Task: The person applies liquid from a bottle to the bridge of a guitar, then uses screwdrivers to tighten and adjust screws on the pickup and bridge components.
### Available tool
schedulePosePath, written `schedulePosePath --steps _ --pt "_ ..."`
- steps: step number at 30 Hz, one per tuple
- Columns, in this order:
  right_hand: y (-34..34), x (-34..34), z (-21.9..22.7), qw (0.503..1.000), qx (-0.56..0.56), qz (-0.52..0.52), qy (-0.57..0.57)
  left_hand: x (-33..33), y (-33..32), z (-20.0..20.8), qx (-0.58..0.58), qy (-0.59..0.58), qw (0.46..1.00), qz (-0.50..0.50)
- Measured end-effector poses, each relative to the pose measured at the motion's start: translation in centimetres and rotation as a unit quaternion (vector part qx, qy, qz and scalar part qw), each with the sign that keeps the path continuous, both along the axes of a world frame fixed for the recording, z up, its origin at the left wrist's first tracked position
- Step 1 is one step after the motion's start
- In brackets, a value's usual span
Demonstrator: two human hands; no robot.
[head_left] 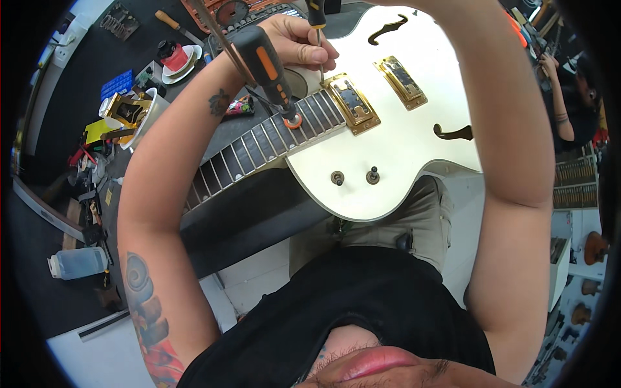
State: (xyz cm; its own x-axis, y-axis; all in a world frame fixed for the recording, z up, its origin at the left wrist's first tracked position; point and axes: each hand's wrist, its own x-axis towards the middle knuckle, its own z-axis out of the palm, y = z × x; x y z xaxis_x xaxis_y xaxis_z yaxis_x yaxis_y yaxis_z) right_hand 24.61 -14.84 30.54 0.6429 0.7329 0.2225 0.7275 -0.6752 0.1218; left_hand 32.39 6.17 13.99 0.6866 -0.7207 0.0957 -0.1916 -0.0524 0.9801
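Observation:
A white electric guitar [414, 129] lies face up in front of me, its neck pointing to the lower left. My left hand [301, 45] is pinched around the thin shaft of a screwdriver [316, 14] with a black and yellow handle. The shaft stands nearly upright, and its tip is at the corner of the gold frame of the neck-side pickup [351, 103]. A second gold-framed pickup [401, 82] sits farther right. My right forearm reaches over the guitar's right side to the top edge; only a sliver of my right hand [404, 2] shows, its fingers outside the picture.
A black and orange bar clamp [262, 64] presses on the fretboard [249, 152] beside my left forearm. At left the dark bench holds a jar of red liquid [173, 55], a white tub [150, 116], a clear bottle [77, 263] and scattered tools. Another person [569, 110] is at far right.

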Motion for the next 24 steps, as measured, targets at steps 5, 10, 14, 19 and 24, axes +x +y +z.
schedulePosePath --steps 5,10,14,19,24 --pt "2.0 -1.9 2.6 0.992 -0.087 -0.035 0.09 0.1 0.3 -0.5 -0.014 -0.011 1.0 0.013" --pt "0.7 -2.3 0.4 0.994 0.014 0.098 -0.035 0.4 0.2 -0.5 0.009 -0.039 0.999 0.005" --pt "3.2 -2.5 2.1 0.989 -0.114 -0.069 0.07 0.0 0.3 -0.2 0.01 -0.022 1.0 -0.008" --pt "0.8 -2.0 1.7 0.992 -0.069 0.058 0.084 -0.3 0.5 0.1 -0.046 0.047 0.997 -0.029" --pt "1.1 -3.2 1.8 0.994 0.001 0.018 0.105 0.2 0.1 -0.5 -0.049 0.0 0.999 -0.015"
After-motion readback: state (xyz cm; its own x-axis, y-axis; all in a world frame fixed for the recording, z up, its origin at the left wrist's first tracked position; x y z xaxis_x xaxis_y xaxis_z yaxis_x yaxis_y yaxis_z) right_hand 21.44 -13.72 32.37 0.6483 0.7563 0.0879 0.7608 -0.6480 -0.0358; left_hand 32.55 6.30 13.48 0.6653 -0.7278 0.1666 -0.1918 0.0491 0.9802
